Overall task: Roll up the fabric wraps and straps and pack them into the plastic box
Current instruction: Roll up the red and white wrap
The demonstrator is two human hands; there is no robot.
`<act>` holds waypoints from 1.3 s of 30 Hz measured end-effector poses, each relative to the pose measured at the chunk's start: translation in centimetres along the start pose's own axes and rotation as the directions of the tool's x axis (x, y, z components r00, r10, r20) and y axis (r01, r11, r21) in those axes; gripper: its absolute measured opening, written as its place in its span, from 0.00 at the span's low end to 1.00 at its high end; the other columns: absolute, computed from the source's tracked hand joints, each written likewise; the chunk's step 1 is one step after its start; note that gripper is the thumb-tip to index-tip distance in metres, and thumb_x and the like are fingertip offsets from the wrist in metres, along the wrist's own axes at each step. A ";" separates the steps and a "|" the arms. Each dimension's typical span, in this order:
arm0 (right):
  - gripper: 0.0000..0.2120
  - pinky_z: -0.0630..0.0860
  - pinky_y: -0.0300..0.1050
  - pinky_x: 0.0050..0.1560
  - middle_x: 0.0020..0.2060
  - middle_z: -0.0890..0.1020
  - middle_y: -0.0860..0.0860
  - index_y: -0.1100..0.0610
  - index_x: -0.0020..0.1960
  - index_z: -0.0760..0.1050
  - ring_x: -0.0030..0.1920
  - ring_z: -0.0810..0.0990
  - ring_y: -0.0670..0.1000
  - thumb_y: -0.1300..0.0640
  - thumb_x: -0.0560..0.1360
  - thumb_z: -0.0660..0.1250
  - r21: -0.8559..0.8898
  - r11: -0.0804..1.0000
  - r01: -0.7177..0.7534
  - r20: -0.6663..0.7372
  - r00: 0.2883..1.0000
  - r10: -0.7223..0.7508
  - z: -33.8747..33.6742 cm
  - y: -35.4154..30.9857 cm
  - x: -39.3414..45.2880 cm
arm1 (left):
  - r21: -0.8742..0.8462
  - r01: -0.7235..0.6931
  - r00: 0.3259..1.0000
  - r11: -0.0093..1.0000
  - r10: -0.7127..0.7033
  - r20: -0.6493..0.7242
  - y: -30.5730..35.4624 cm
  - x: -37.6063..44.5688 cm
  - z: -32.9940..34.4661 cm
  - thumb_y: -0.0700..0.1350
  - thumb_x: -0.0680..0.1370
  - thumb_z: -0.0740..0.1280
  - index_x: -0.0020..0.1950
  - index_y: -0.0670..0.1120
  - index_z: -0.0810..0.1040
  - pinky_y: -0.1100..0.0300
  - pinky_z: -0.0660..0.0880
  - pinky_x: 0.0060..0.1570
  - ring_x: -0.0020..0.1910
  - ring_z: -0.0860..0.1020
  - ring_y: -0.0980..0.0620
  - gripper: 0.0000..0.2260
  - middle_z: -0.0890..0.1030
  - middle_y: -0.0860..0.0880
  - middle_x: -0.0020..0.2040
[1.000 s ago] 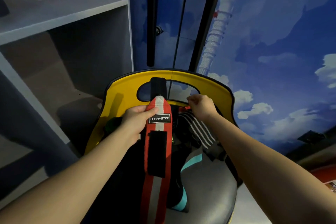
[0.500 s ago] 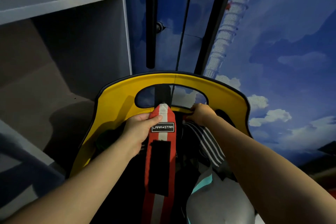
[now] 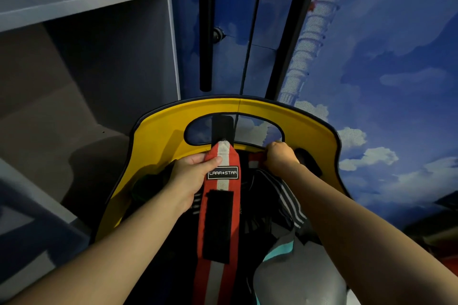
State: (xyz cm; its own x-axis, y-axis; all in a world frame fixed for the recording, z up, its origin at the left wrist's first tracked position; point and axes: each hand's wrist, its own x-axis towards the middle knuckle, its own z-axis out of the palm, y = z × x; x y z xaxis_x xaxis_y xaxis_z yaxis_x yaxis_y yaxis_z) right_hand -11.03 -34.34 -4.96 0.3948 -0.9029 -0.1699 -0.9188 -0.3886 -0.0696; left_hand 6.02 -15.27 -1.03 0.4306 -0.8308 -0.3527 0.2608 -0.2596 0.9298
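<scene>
While pinched at its top — red wrap [image 3: 220, 195] under left-hand fingers [image 3: 210, 161].

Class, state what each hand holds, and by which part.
Left hand pinches the red-and-white wrap by its top end. Right hand grips a red strap by its end.

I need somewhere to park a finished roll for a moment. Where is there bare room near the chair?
The grey shelf board left of the yellow chair back is bare. The seat is crowded: the red-and-white wrap in the left hand, the right hand, and striped fabric.
</scene>
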 end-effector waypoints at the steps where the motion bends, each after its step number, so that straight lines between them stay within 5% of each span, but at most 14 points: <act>1: 0.07 0.78 0.50 0.49 0.51 0.81 0.58 0.61 0.53 0.79 0.49 0.79 0.57 0.66 0.78 0.64 -0.006 1.000 0.007 0.004 1.000 -0.007 -0.1 0.1 -0.2 | -0.002 -0.001 1.000 1.000 0.001 -0.001 0.0 -0.1 0.0 0.44 0.76 0.75 0.50 0.48 0.86 0.53 0.82 0.49 0.45 0.87 0.47 0.05 0.88 0.47 0.44; 4: 0.05 0.79 0.50 0.47 0.48 0.81 0.56 0.60 0.51 0.80 0.45 0.79 0.55 0.64 0.78 0.65 0.022 1.000 -0.004 0.010 1.000 0.003 -0.6 0.5 -0.9 | 0.003 -0.002 1.000 1.000 0.002 -0.001 0.2 -0.6 0.0 0.44 0.76 0.75 0.50 0.48 0.86 0.53 0.82 0.50 0.45 0.87 0.47 0.04 0.88 0.47 0.44; 9: 0.08 0.80 0.50 0.51 0.50 0.83 0.53 0.54 0.53 0.83 0.51 0.80 0.56 0.58 0.79 0.66 0.094 0.995 0.037 -0.009 0.999 -0.037 -1.9 1.6 -2.4 | -0.005 -0.008 1.000 1.000 0.008 -0.001 0.8 -1.0 -0.1 0.44 0.76 0.75 0.50 0.47 0.86 0.54 0.81 0.48 0.44 0.87 0.47 0.04 0.88 0.46 0.45; 18: 0.03 0.78 0.48 0.54 0.48 0.84 0.49 0.52 0.49 0.82 0.51 0.81 0.52 0.58 0.78 0.70 0.443 0.887 0.132 -0.199 0.979 -0.046 -4.0 3.1 -4.2 | -0.011 -0.035 0.999 0.999 0.035 -0.018 1.9 -2.0 0.2 0.43 0.75 0.76 0.48 0.48 0.85 0.60 0.78 0.39 0.40 0.86 0.51 0.03 0.88 0.48 0.43; 28: 0.01 0.70 0.26 0.34 0.44 0.79 0.45 0.52 0.49 0.80 0.42 0.76 0.40 0.57 0.79 0.69 0.643 0.735 0.215 -0.344 0.938 0.027 -9.6 2.5 -5.2 | -0.013 -0.051 0.999 0.999 0.051 -0.016 2.9 -2.4 0.2 0.43 0.75 0.75 0.50 0.48 0.85 0.59 0.79 0.40 0.40 0.86 0.51 0.05 0.88 0.48 0.43; 36: 0.02 0.71 0.26 0.36 0.39 0.78 0.45 0.54 0.49 0.80 0.38 0.76 0.41 0.59 0.80 0.69 0.712 0.620 0.330 -0.443 0.896 0.031 -12.7 0.9 -6.3 | -0.040 -0.087 0.996 0.995 0.086 -0.039 4.2 -3.0 0.0 0.43 0.75 0.76 0.52 0.47 0.86 0.57 0.79 0.42 0.43 0.87 0.47 0.07 0.88 0.46 0.45; 39: 0.05 0.75 0.33 0.39 0.37 0.79 0.46 0.51 0.46 0.79 0.38 0.77 0.44 0.58 0.80 0.69 0.726 0.572 0.382 -0.506 0.860 0.069 -14.8 0.3 -7.0 | -0.047 -0.102 0.994 0.994 0.100 -0.054 4.9 -3.6 -0.4 0.44 0.75 0.76 0.52 0.47 0.86 0.56 0.80 0.43 0.44 0.87 0.47 0.06 0.88 0.47 0.45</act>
State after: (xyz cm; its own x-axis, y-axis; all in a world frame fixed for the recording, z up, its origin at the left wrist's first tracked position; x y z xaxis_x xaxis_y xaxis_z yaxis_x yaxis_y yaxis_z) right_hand -14.08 -30.86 10.78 0.2772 -0.8960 0.3469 -0.3772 -0.4336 -0.8184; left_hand 6.07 -13.37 4.72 0.5006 -0.8247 -0.2634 0.2557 -0.1499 0.9551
